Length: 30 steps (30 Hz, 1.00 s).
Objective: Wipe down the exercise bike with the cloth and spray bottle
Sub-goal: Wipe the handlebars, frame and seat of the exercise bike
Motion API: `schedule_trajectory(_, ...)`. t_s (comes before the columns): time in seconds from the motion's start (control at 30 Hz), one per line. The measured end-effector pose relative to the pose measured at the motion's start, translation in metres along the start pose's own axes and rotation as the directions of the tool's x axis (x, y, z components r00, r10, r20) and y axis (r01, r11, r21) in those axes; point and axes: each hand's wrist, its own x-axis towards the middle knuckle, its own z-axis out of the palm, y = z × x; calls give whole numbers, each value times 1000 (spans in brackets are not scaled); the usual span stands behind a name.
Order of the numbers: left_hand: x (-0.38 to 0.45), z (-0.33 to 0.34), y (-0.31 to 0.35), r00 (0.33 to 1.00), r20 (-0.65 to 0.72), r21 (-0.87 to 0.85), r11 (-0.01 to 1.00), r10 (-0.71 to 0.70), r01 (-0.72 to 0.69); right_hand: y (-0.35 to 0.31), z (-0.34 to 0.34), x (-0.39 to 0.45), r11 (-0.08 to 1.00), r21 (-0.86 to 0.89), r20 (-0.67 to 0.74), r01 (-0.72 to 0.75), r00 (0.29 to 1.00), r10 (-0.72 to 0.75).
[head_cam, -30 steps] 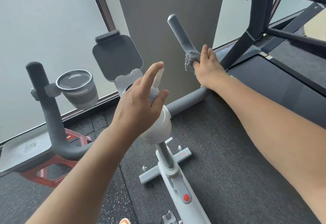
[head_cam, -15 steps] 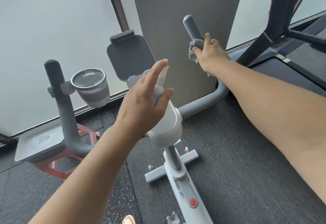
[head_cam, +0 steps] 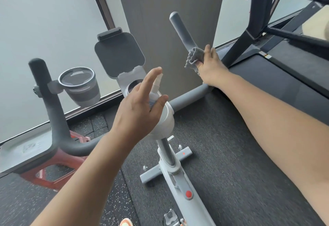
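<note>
A white and grey exercise bike [head_cam: 175,170] stands below me, with curved grey handlebars. My right hand [head_cam: 210,65] grips a grey cloth [head_cam: 194,56] wrapped around the lower part of the right handlebar grip [head_cam: 181,28]. My left hand [head_cam: 140,106] is raised over the bike's stem and holds a small white spray bottle [head_cam: 156,85] between thumb and fingers, index finger stretched upward along its nozzle. The left handlebar [head_cam: 48,99] carries a grey cup holder [head_cam: 80,87]. A dark tablet holder [head_cam: 119,58] rises behind the stem.
A treadmill [head_cam: 284,76] with black uprights sits at right. A red frame with a grey tray [head_cam: 26,152] stands at lower left. Frosted windows and a grey pillar [head_cam: 169,3] are just ahead. Dark rubber flooring [head_cam: 222,154] surrounds the bike.
My right hand with the cloth has slid back down the right handlebar grip from near its tip. My left hand keeps the spray bottle in the same pose.
</note>
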Motion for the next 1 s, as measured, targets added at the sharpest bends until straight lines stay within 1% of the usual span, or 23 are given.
schedule_trajectory(0.27,-13,-2,-4,1000,27,-18,1000,-5,5,13,15,-56,993,69,-56,97,994,-93)
schedule_trajectory(0.43,-18,-2,-6,999,35,-29,1000,2,-1,9,31,-101,967,133,-132,218,971,-200)
schedule_trajectory(0.53,-19,-1,-8,999,38,-26,1000,16,-15,7,51,-128,937,133,-221,322,932,-288)
schedule_trajectory(0.7,-22,1,-7,999,43,-25,999,24,-23,-6,80,-161,847,93,-250,524,835,-490)
schedule_trajectory(0.77,-22,2,-6,999,49,-30,999,23,-22,-6,80,-164,835,88,-221,542,828,-515)
schedule_trajectory(0.87,-24,3,-4,998,59,-26,999,21,-20,6,69,-156,841,22,-186,541,828,-528)
schedule_trajectory(0.93,-26,3,-4,998,60,-28,1000,14,-13,16,60,-144,868,-12,-216,496,847,-486)
schedule_trajectory(1.0,-27,2,-5,998,59,-30,1000,4,-3,23,49,-134,906,4,-266,424,873,-408)
